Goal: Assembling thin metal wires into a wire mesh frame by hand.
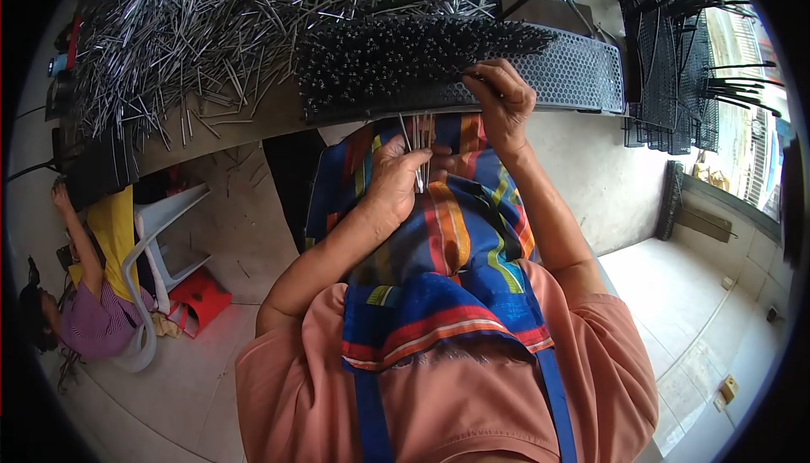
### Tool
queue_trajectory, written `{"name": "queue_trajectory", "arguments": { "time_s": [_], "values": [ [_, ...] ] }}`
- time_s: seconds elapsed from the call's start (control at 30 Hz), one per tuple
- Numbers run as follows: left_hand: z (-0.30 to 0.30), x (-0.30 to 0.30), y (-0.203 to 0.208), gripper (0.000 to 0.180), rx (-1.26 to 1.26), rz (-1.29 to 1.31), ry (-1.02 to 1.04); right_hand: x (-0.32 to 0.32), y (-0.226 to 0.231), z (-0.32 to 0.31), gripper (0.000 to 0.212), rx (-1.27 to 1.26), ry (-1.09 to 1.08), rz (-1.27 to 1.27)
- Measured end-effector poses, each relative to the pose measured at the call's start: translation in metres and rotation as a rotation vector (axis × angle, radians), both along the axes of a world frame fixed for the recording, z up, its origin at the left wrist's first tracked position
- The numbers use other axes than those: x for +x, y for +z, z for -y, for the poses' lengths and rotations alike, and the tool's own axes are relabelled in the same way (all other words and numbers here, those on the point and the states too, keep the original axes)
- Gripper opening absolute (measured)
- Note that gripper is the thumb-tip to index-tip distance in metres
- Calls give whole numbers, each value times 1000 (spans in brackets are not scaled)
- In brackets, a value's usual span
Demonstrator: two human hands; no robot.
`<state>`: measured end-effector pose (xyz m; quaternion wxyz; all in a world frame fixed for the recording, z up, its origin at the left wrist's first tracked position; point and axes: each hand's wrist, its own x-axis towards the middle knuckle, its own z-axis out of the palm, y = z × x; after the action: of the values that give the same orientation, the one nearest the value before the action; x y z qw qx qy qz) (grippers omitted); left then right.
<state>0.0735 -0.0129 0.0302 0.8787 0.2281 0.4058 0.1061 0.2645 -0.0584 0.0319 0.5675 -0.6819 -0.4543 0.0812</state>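
Note:
My left hand (393, 183) is closed around several thin metal rods (419, 144), held over my lap below the table edge. They stand roughly upright between thumb and fingers. In front of me lies a long grey perforated plate (582, 73) with rows of small round holes. Dark thin rods (380, 62) stand packed in its left and middle parts, while bare holes show toward its right end. My right hand (509, 102) is pinched at the plate's near edge, beside the last standing rods. What its fingertips hold is too small to make out.
A large heap of loose metal rods (202, 28) covers the table at the far left. Stacked dark mesh racks (675, 66) stand at the right. Another person (93, 311) sits at the left near a grey plastic chair (152, 252) and a red bag (200, 298).

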Motion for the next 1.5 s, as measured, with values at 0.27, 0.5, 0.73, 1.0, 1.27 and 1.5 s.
{"name": "queue_trajectory", "arguments": {
  "time_s": [0.27, 0.5, 0.73, 1.0, 1.27, 1.5],
  "values": [
    [-1, 1, -1, 21, 30, -27, -34, -11, 12, -5, 16, -144, -94, 81],
    [-4, 0, 3, 21, -52, 57, 23, -15, 11, 0, 15, -274, -141, 242],
    [-5, 0, 12, 20, -67, 198, 6, -32, 16, 15, 12, -500, 116, -391],
    [-3, -12, -6, 14, -89, 48, 152, -37, 22, 5, 7, -407, 17, -874],
    [-1, -23, -3, 16, -9, -47, 4, -36, 7, -22, 10, 46, 34, -191],
    [-3, -21, -4, 15, -4, -23, 101, -38, 6, -23, 11, -74, 58, -98]
  ]
}}
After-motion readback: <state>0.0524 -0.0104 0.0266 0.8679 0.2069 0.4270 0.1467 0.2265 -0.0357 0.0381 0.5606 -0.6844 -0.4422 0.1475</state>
